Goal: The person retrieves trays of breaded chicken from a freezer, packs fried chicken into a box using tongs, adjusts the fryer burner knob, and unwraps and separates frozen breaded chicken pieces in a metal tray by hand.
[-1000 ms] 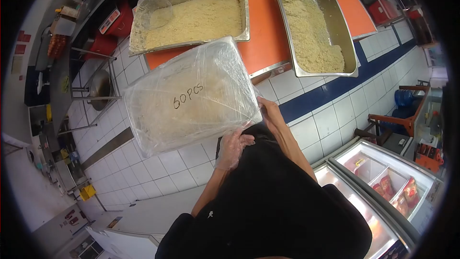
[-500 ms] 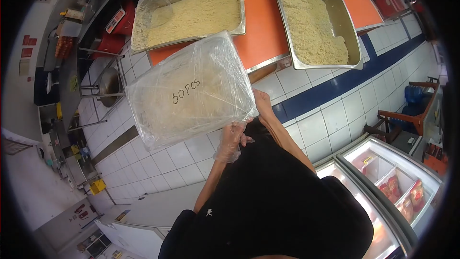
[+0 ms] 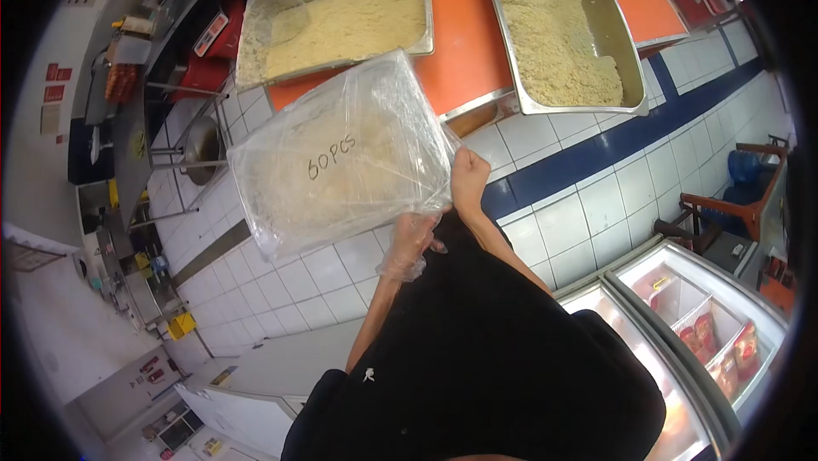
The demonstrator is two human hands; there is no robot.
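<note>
A box-shaped container (image 3: 341, 193) wrapped in clear plastic film, marked "60PCS" in black, is held up in front of my body. Its pale contents show only dimly through the wrap. My left hand (image 3: 412, 235), in a clear plastic glove, is closed on the near edge. My right hand (image 3: 469, 178) is a bare fist at the right corner, pinching the film, which stretches from the container to the fingers. Beyond it, a metal pan (image 3: 247, 52) of pale yellow crumbs stands on the orange table (image 3: 464, 26). A second metal pan (image 3: 632, 65) with similar crumbs is at right.
White floor tiles (image 3: 588, 205) with a blue stripe run below the table. A lit chest freezer (image 3: 609, 278) with packets inside stands at lower right. A metal rack (image 3: 183, 158) and a red scale (image 3: 217, 28) are on the left.
My right fist has moved slightly up and away from the container's corner, drawing the film out. The container stays nearly in place in my left hand. The view has shifted slightly.
</note>
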